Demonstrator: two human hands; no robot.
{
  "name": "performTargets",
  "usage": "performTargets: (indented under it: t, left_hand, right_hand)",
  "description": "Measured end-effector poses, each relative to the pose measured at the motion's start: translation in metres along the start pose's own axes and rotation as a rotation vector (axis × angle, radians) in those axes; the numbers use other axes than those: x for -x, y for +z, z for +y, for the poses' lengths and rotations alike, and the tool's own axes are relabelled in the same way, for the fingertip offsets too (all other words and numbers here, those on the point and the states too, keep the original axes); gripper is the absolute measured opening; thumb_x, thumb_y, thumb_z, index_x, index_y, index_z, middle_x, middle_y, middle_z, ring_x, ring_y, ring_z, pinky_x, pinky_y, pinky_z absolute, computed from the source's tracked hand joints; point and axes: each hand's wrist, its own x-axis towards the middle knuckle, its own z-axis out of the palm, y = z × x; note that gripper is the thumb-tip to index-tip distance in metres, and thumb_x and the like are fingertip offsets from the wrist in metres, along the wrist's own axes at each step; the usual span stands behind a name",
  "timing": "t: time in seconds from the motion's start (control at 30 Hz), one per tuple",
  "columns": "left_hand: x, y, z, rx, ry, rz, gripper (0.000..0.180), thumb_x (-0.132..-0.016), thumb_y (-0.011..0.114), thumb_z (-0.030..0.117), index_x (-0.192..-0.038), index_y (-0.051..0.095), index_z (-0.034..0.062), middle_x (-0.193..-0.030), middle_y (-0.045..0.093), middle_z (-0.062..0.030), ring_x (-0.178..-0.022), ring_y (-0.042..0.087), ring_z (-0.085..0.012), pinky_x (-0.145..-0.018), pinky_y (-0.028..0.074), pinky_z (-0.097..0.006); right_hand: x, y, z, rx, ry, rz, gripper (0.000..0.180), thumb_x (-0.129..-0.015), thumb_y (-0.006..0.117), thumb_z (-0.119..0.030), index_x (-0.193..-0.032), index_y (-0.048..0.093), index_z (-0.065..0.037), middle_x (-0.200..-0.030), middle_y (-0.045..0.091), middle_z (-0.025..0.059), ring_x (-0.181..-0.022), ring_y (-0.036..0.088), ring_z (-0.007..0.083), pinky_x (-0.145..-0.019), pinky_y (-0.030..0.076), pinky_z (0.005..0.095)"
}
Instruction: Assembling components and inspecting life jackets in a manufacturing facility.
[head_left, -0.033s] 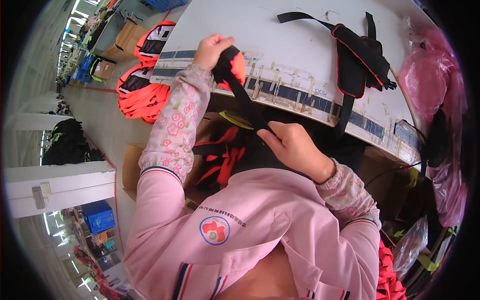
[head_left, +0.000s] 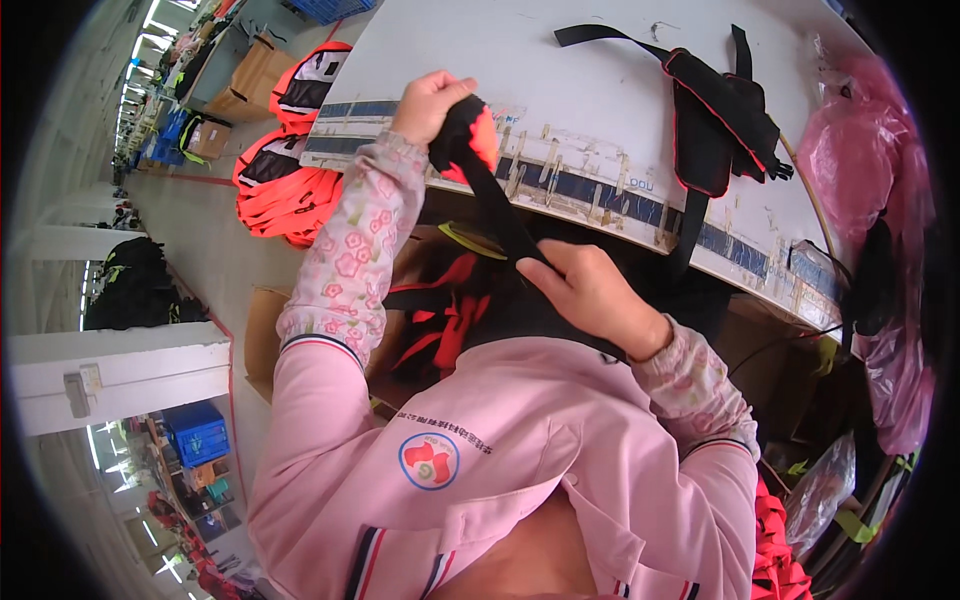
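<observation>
My left hand (head_left: 432, 106) is closed on a black and orange fabric piece (head_left: 462, 135), held up over the table's near edge. From that piece a black webbing strap (head_left: 493, 205) runs down to my right hand (head_left: 590, 290), which pinches it between thumb and fingers in front of my chest. The strap looks stretched straight between both hands. Farther right on the white table (head_left: 560, 80) lies a black padded strap piece (head_left: 705, 130) with red edging, a buckle and loose webbing, one end hanging over the edge.
Orange and black bags (head_left: 285, 185) are stacked left of the table. Below the edge, a cardboard box (head_left: 265, 330) stands near red and black straps (head_left: 450, 320). Pink plastic wrap (head_left: 865, 150) hangs at the right. Red fabric (head_left: 778, 545) lies at the lower right.
My left hand has shifted very slightly to the right with the fabric piece. My right hand stays almost in place on the strap.
</observation>
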Motion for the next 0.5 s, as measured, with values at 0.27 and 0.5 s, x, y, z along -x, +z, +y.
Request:
performTargets:
  t: [0.27,0.5]
  left_hand:
    - [0.029,0.081,0.016,-0.018,0.106,-0.029,0.024,-0.085,0.066,0.024,-0.076,0.059,0.0027,-0.067,0.056,0.0027,-0.062,0.047,-0.0036,-0.057,0.039,-0.02]
    - [0.07,0.102,-0.004,0.137,0.056,0.242,0.025,-0.091,0.059,0.028,-0.08,0.052,0.0063,-0.067,0.046,0.007,-0.062,0.039,-0.0034,-0.055,0.034,-0.021]
  right_hand:
    - [-0.05,0.016,0.028,-0.766,0.38,0.204,0.033,-0.094,0.052,-0.033,-0.096,0.056,0.0,-0.066,0.056,0.0026,-0.053,0.052,0.0099,-0.048,0.044,0.0229]
    - [-0.052,0.01,0.046,-0.822,0.385,0.519,0.031,-0.094,0.05,-0.033,-0.094,0.057,-0.003,-0.058,0.052,0.0004,-0.045,0.049,0.0089,-0.039,0.039,0.0226]
